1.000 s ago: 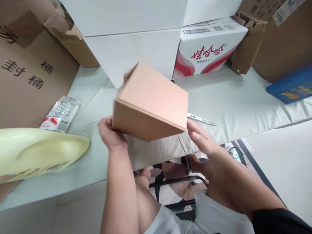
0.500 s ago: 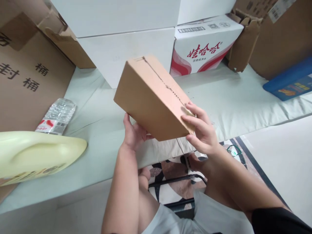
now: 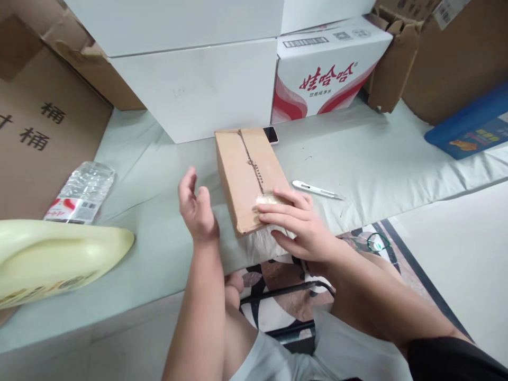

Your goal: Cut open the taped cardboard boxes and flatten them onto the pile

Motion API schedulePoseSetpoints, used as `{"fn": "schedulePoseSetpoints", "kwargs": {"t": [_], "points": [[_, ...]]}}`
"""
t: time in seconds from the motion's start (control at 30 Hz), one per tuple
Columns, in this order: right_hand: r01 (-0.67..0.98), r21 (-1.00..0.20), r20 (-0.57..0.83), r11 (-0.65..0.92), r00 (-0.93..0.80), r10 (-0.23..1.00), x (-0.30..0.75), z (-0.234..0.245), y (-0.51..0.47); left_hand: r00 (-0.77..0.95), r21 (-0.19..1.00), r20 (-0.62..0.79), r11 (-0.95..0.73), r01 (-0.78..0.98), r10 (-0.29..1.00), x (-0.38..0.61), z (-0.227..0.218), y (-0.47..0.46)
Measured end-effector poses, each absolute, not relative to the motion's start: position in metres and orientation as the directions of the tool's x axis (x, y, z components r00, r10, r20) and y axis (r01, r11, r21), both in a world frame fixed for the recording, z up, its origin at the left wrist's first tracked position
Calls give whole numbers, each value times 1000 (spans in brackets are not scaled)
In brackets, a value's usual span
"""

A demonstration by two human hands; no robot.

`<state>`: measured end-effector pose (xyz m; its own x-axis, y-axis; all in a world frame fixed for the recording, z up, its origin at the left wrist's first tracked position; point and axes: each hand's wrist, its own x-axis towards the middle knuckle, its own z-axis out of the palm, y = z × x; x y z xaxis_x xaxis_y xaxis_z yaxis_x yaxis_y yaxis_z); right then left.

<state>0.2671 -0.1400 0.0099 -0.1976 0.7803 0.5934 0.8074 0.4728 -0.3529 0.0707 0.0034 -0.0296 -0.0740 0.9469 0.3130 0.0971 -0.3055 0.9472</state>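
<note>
In the head view, a cardboard box [image 3: 264, 159] is shown resting on a pale green cloth cover [image 3: 357, 159]. As far as can be judged, the box is set down with its seam [image 3: 253, 165] uppermost and its top flaps lying level; no flap is raised and no contents are exposed, so the inside is left unseen, and whether the seam has been cut through cannot be told. The upper face is plain brown, marked lengthwise by this dark, ragged line; near the close end a glossy patch [image 3: 266, 199], apparently tape, is partly covered by the fingers. The right hand [image 3: 296, 225] is laid over the box's near right corner, fingers extended, with nothing gripped. The left hand [image 3: 198, 209] is held open and empty to the left, apart from the box. To the right, a white utility knife [image 3: 317, 190] is left lying untouched, and a smartphone [image 3: 271, 135] is partly hidden behind the far end.
</note>
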Motion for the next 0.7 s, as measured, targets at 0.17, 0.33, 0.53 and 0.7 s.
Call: {"fn": "schedulePoseSetpoints", "kwargs": {"t": [0.17, 0.33, 0.53, 0.7], "points": [[766, -344, 609, 543, -258, 750, 252, 8, -146, 285, 818, 520, -566, 107, 805, 68, -16, -3], [832, -504, 637, 231, 177, 750, 306, -17, -127, 290, 852, 484, -520, 59, 826, 64, -24, 4], [842, -279, 2, -462, 482, 876, 359, -38, -108, 303, 860, 469, -507, 58, 829, 60, -23, 4], [770, -502, 192, -394, 544, 817, 356, -26, -111, 301, 840, 496, -538, 74, 815, 69, -22, 1]]}}
